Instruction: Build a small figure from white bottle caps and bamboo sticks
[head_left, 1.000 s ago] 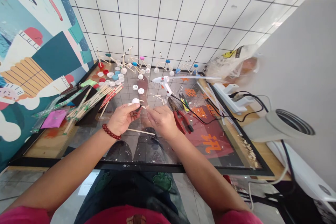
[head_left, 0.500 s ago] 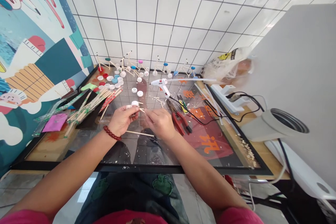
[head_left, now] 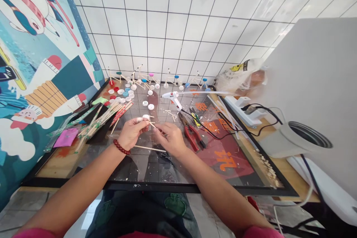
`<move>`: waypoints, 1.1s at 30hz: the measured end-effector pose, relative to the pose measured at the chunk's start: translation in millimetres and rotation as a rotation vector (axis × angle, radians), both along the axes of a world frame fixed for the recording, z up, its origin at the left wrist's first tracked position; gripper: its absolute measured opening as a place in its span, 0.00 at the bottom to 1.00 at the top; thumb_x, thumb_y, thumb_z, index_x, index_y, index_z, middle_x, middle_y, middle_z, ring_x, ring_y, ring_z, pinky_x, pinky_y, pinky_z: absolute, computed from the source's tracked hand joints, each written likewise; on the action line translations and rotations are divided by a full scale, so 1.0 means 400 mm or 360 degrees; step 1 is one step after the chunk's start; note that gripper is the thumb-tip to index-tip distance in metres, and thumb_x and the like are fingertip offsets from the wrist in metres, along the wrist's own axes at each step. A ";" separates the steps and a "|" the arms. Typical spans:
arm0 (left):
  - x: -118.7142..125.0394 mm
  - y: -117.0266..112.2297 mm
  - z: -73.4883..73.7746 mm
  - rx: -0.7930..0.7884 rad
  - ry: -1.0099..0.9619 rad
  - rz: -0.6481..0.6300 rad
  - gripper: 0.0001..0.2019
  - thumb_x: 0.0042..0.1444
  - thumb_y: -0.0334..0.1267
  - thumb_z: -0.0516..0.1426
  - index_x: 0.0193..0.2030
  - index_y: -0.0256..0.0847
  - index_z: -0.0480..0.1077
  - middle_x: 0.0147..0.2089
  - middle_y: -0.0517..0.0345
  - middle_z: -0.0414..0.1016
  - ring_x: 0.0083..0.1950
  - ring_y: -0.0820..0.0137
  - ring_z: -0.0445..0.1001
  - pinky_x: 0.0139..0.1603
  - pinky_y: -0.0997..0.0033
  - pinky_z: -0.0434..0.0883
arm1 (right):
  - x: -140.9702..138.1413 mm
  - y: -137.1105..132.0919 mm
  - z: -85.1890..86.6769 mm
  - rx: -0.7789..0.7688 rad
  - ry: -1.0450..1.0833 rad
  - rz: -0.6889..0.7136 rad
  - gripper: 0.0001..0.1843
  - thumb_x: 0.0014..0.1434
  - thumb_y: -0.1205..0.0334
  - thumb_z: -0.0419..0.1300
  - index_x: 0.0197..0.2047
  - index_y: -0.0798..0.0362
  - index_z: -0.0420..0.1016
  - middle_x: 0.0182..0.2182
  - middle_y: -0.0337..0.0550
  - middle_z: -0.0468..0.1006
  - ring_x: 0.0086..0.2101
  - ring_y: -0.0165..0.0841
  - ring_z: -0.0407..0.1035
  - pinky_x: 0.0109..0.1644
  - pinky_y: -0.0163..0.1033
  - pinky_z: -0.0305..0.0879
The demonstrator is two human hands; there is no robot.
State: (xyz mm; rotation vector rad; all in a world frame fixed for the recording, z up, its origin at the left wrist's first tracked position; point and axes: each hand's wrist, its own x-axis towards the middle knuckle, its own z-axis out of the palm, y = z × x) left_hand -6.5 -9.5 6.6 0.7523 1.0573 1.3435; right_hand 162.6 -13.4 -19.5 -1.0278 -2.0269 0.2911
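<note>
My left hand (head_left: 134, 132), with a red bead bracelet on the wrist, is closed in a pinch round short wooden sticks at a white bottle cap (head_left: 145, 117). My right hand (head_left: 170, 138) faces it, its fingers closed on the near end of a thin wooden stick (head_left: 152, 124) that slants between both hands. Just how the stick meets the cap is hidden by the fingers. Below the hands lies a longer wooden stick (head_left: 150, 149) on the glass tabletop. Two loose white caps (head_left: 151, 106) lie beyond the hands.
A white glue gun (head_left: 173, 98) lies behind my hands, its cord running right past red-handled pliers (head_left: 190, 134). Bundled sticks (head_left: 97, 121) and coloured caps (head_left: 126, 94) are at left. Several small stick-and-cap bicycles (head_left: 176, 80) stand along the wall. A power strip (head_left: 243, 109) sits at right.
The view has tilted up and shifted a little, so everything sits lower in the picture. Both hands keep their pinch close together, with the stick between them.
</note>
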 end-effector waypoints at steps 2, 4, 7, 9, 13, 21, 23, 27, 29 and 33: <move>0.003 -0.002 -0.002 0.0023 0.0033 -0.0017 0.13 0.31 0.36 0.73 0.24 0.34 0.78 0.26 0.58 0.77 0.27 0.77 0.71 0.32 0.75 0.70 | 0.000 0.004 -0.001 -0.0032 0.0101 0.0024 0.13 0.65 0.61 0.55 0.41 0.52 0.82 0.29 0.42 0.79 0.31 0.31 0.71 0.38 0.34 0.63; 0.005 -0.005 -0.004 0.0050 0.0029 -0.0050 0.14 0.32 0.36 0.73 0.27 0.34 0.79 0.28 0.57 0.78 0.29 0.76 0.72 0.34 0.75 0.71 | -0.001 0.007 -0.001 -0.0074 0.0216 0.0031 0.13 0.65 0.62 0.56 0.38 0.53 0.82 0.29 0.43 0.80 0.30 0.30 0.71 0.37 0.34 0.64; 0.009 -0.010 -0.004 0.0078 -0.0074 -0.0140 0.17 0.35 0.35 0.73 0.35 0.35 0.80 0.33 0.55 0.81 0.33 0.74 0.76 0.39 0.74 0.73 | -0.005 0.008 -0.001 -0.0164 0.0391 0.0025 0.12 0.63 0.63 0.57 0.37 0.53 0.82 0.29 0.43 0.81 0.30 0.31 0.72 0.36 0.34 0.65; 0.011 -0.014 -0.004 0.0065 -0.0153 -0.0190 0.21 0.35 0.33 0.73 0.40 0.36 0.79 0.36 0.54 0.82 0.37 0.72 0.78 0.42 0.73 0.73 | -0.009 0.007 -0.002 -0.0239 0.0468 0.0037 0.12 0.63 0.62 0.57 0.37 0.52 0.82 0.31 0.43 0.82 0.30 0.31 0.73 0.36 0.34 0.66; 0.013 -0.015 -0.009 0.0062 -0.0232 -0.0250 0.20 0.37 0.30 0.73 0.40 0.37 0.79 0.38 0.54 0.82 0.38 0.72 0.78 0.43 0.73 0.73 | -0.017 0.003 -0.006 -0.0372 0.0562 0.0069 0.12 0.63 0.60 0.57 0.36 0.52 0.82 0.31 0.43 0.83 0.30 0.32 0.73 0.36 0.35 0.67; 0.020 -0.013 -0.017 0.0030 -0.0238 -0.0266 0.13 0.38 0.33 0.73 0.33 0.35 0.80 0.33 0.56 0.80 0.34 0.74 0.75 0.39 0.74 0.72 | -0.027 0.004 -0.012 -0.0589 0.0720 0.0141 0.14 0.62 0.55 0.57 0.38 0.53 0.81 0.30 0.42 0.82 0.30 0.32 0.72 0.36 0.35 0.69; 0.023 -0.015 -0.018 0.0004 -0.0258 -0.0303 0.14 0.39 0.37 0.73 0.34 0.36 0.81 0.34 0.56 0.80 0.34 0.75 0.74 0.39 0.75 0.72 | -0.029 0.005 -0.014 -0.0626 0.0735 0.0215 0.14 0.62 0.54 0.57 0.38 0.52 0.80 0.30 0.41 0.81 0.30 0.31 0.72 0.37 0.35 0.69; 0.027 -0.020 -0.021 0.0027 -0.0250 -0.0306 0.14 0.37 0.40 0.73 0.30 0.36 0.80 0.33 0.56 0.79 0.33 0.75 0.73 0.37 0.76 0.71 | -0.030 0.002 -0.013 -0.0604 0.0679 0.0321 0.14 0.63 0.55 0.55 0.36 0.52 0.79 0.29 0.40 0.80 0.31 0.31 0.72 0.37 0.35 0.68; 0.024 -0.022 -0.017 0.0094 -0.0177 -0.0236 0.13 0.37 0.40 0.73 0.28 0.36 0.80 0.32 0.55 0.79 0.34 0.73 0.73 0.39 0.74 0.71 | -0.028 0.001 -0.008 -0.0579 0.0619 0.0302 0.14 0.64 0.56 0.55 0.35 0.52 0.79 0.30 0.41 0.81 0.32 0.32 0.73 0.39 0.36 0.69; 0.011 -0.026 0.001 0.0297 0.0332 -0.0047 0.09 0.41 0.38 0.71 0.29 0.39 0.81 0.34 0.54 0.80 0.39 0.67 0.74 0.44 0.70 0.71 | -0.017 0.003 0.002 -0.0566 0.0664 0.0165 0.11 0.61 0.57 0.59 0.41 0.52 0.80 0.37 0.44 0.83 0.36 0.33 0.75 0.43 0.38 0.71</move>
